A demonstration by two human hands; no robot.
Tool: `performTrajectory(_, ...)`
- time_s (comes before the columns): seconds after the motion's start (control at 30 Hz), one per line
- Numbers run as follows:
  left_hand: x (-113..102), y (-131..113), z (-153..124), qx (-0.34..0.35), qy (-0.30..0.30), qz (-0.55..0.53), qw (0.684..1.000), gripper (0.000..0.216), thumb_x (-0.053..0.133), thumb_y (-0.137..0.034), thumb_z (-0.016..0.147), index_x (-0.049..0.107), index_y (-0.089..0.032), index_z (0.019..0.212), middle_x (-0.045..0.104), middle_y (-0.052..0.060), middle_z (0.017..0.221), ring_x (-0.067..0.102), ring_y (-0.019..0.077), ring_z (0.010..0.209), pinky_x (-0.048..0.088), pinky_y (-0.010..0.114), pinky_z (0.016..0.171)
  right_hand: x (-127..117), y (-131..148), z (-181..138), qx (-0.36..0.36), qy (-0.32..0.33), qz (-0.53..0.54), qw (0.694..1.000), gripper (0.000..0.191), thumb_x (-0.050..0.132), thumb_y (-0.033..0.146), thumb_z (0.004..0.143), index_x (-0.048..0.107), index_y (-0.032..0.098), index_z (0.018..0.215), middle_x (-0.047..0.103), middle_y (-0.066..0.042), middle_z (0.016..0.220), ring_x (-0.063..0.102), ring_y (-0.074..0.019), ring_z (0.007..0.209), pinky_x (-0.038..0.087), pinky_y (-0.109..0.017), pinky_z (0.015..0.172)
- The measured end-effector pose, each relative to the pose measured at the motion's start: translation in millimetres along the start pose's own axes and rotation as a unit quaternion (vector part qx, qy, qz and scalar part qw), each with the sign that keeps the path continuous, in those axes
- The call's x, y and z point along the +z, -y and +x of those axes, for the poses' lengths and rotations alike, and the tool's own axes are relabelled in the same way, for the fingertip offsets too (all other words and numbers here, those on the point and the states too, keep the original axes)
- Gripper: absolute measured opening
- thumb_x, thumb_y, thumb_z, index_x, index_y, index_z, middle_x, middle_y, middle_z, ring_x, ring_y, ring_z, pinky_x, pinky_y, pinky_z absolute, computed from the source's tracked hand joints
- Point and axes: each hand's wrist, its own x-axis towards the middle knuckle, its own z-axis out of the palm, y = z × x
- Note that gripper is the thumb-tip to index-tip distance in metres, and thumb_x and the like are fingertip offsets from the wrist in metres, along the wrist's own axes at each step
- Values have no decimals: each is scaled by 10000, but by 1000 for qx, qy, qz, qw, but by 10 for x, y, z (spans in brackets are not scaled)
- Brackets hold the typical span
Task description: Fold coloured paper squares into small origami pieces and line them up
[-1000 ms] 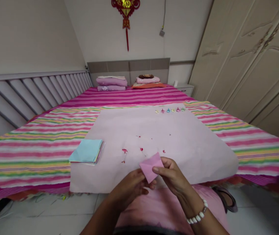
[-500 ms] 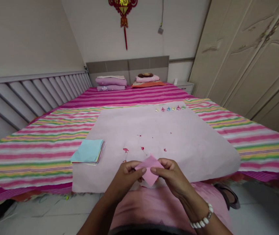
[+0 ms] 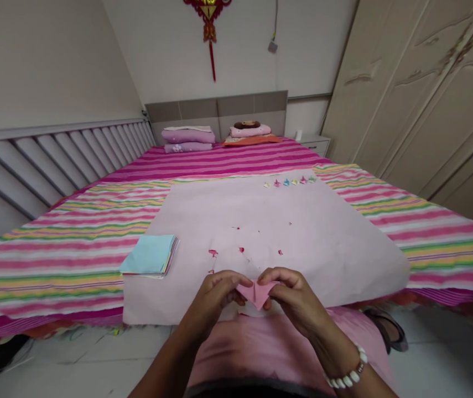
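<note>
Between my two hands is a small folded piece of pink origami paper (image 3: 256, 296), its lower corner pointing down toward me and a crease or slit running down its middle. My left hand (image 3: 222, 293) pinches its left side, thumb on top. On the right side, my right hand (image 3: 290, 293) grips it between thumb and fingers; a white bead bracelet circles that wrist. Both hands are just above the near edge of a pale sheet (image 3: 323, 243) spread over the bed. A stack of square coloured paper (image 3: 149, 254), light blue on top, lies to the left.
Several small folded paper figures (image 3: 286, 182) stand in a row at the sheet's far right. Torn red-edged holes (image 3: 213, 253) mark the sheet's middle. A striped bedcover (image 3: 74, 237) surrounds it. Folded bedding (image 3: 188, 138) sits by the headboard; a wardrobe (image 3: 427, 110) stands right.
The pink paper has gone from a flat diamond to a shorter, downward-pointing shape as its top corner folded down. Both hands' fingers have shifted to its upper edge.
</note>
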Motion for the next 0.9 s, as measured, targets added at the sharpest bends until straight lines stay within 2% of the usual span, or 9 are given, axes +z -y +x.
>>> performTrajectory(0.07,51,-2,0,9,-33,31,999,208,662,-339,740,692,-136,706,620,27,627,542,121,584,421,226,572,-24,-17,-4,-8,17,-18,1000,154,588,87,679,698,171,745,686,-3,602,607,-130,536,460,-251,573)
performTrajectory(0.23,142,44,19,9,-107,49,993,269,803,-232,554,591,-158,703,508,-72,490,463,71,463,348,170,453,-117,-61,-13,-34,73,-45,996,199,558,130,737,697,167,874,683,-21,665,634,-157,637,462,-282,668)
performTrajectory(0.37,161,32,8,21,-89,37,995,381,785,-200,569,618,-156,909,595,-46,608,557,99,559,436,195,521,-107,-27,-8,-32,65,-37,997,129,630,264,762,680,176,842,655,-23,746,615,-160,636,467,-294,635)
performTrajectory(0.47,181,-14,-3,33,-62,40,997,582,772,-177,587,570,-153,1132,625,-32,688,582,106,613,464,212,575,-53,12,13,-14,22,-70,997,184,738,306,699,672,189,825,625,9,670,562,-132,581,431,-254,556)
performTrajectory(0.53,196,-25,4,36,-61,49,996,632,775,-172,583,548,-144,1172,619,-36,679,569,101,599,457,209,567,-25,26,31,-9,16,-109,994,184,770,313,669,673,170,732,612,12,619,523,-115,560,398,-240,545)
performTrajectory(0.63,215,18,32,41,-73,47,995,515,772,-225,612,588,-138,1085,613,-31,663,558,102,591,447,211,561,-3,20,54,-19,-5,-130,991,233,760,349,679,652,154,612,608,2,587,502,-115,563,380,-249,566)
performTrajectory(0.73,239,99,46,42,-56,45,997,237,699,-339,719,638,-139,828,606,-12,640,566,115,610,455,227,590,7,-10,68,-37,-59,-120,990,231,758,366,670,667,158,628,603,5,579,483,-117,553,369,-254,557)
performTrajectory(0.8,254,149,42,40,-49,61,996,252,654,-382,757,611,-142,691,593,-7,602,564,122,601,453,233,591,14,-38,71,-47,-87,-116,988,225,751,365,674,667,161,630,592,9,568,470,-119,544,363,-258,550)
performTrajectory(0.9,258,196,33,47,-57,85,994,274,643,-387,760,569,-154,636,596,-4,587,564,129,591,443,235,582,29,-85,70,-58,-124,-110,984,215,753,349,669,654,165,620,562,21,553,446,-116,545,349,-256,550)
